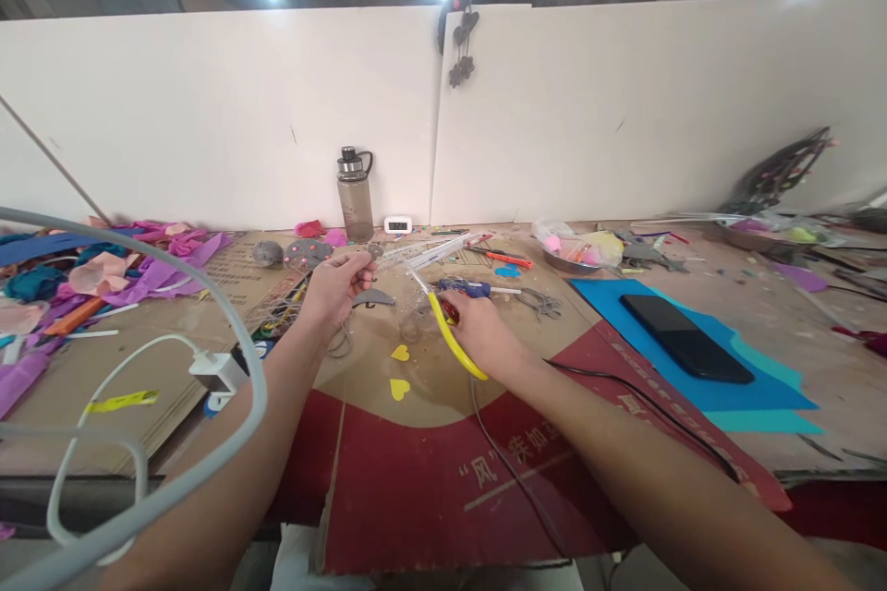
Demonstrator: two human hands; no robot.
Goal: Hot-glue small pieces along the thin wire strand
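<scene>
My left hand [339, 284] is closed in a pinch over the left middle of the cardboard, a small grey piece [375, 251] at its fingertips. My right hand [478, 321] is closed around a tool with a curved yellow handle [450, 340]; its other handle looks red and is mostly hidden by the fingers. Just behind the right hand lies a blue glue gun [474, 288]. Two yellow paper hearts [400, 389] lie on the cardboard [416, 411] between my forearms. A grey curved piece [374, 298] rests beside my left fingers.
A bottle [356, 203] and small clock [397, 225] stand by the white wall. Coloured scraps [103, 272] lie left, near a white charger [218, 373]. A black phone [686, 337] sits on blue sheets at right. A grey tube [258, 369] loops across the left foreground.
</scene>
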